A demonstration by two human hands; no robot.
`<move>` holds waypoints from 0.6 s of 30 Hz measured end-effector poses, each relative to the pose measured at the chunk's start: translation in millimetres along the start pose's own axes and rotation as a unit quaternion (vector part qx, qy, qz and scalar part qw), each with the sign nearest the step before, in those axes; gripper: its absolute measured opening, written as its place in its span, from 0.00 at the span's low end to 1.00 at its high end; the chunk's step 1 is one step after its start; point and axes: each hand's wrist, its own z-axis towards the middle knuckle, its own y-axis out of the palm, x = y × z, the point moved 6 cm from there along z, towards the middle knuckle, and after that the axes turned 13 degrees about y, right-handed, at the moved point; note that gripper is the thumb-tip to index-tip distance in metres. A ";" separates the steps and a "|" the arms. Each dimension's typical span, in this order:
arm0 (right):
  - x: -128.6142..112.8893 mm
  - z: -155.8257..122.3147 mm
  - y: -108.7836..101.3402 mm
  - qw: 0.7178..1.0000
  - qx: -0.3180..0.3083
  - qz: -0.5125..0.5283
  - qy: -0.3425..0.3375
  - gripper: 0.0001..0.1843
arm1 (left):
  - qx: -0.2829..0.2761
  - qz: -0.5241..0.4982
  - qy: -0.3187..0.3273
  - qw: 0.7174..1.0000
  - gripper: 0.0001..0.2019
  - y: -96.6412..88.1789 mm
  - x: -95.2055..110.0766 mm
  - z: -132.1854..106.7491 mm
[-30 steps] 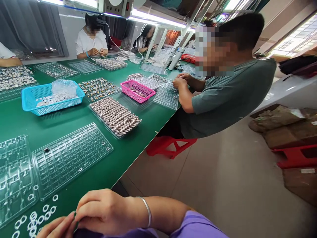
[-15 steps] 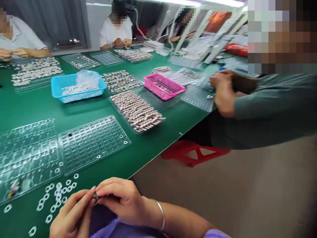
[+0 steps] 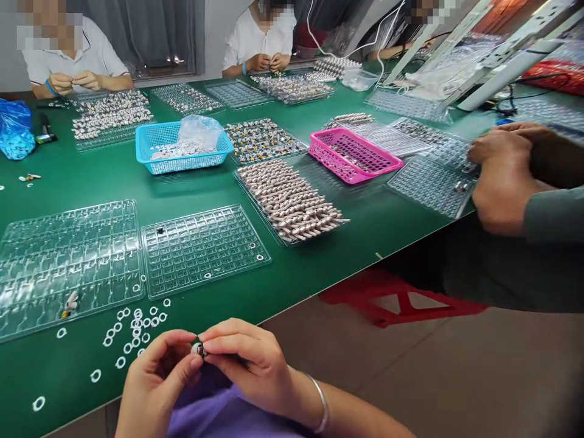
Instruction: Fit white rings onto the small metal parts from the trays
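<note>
Between the fingertips of both hands is a small round metallic part (image 3: pixel 198 350), pale on one side and dark on the other; its exact kind does not show. My left hand (image 3: pixel 159 380) pinches it from the left with thumb and forefinger. My right hand (image 3: pixel 253 362), with a silver bangle at the wrist, grips it from the right. Both hands are just off the table's near edge, above a purple garment (image 3: pixel 219 410). Close by on the green table lie several white rings (image 3: pixel 137 328) with small tabs, loosely scattered.
Two clear plastic trays (image 3: pixel 205 249) lie ahead, one holding a small white-and-yellow part (image 3: pixel 70 304). Beyond are a tray of beige parts (image 3: pixel 292 201), a blue basket (image 3: pixel 182 161) and a pink basket (image 3: pixel 356 155). A co-worker's hands (image 3: pixel 506 170) work at the right, above a red stool (image 3: pixel 401 301).
My view has shifted, so the table contents appear further right. My left fingers have spread apart somewhat, showing more of the small part, which both hands still hold.
</note>
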 end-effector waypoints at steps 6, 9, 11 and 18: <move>-0.1 -2.6 -0.1 1.000 -0.008 -0.003 -0.013 0.11 | -0.004 -0.111 -0.073 0.991 0.15 8.2 -13.4 -1.0; 0.0 -3.9 0.2 1.000 -0.017 -0.011 -0.018 0.10 | -0.019 -0.123 -0.093 0.988 0.17 13.6 -12.8 -2.6; -0.3 -4.8 0.3 0.999 -0.019 -0.024 -0.023 0.10 | -0.026 -0.116 -0.090 0.989 0.17 15.1 -9.4 -4.5; -3.6 -6.4 -0.4 0.997 -0.013 -0.059 -0.043 0.13 | -0.054 -0.058 -0.065 0.995 0.12 8.6 -4.7 -14.2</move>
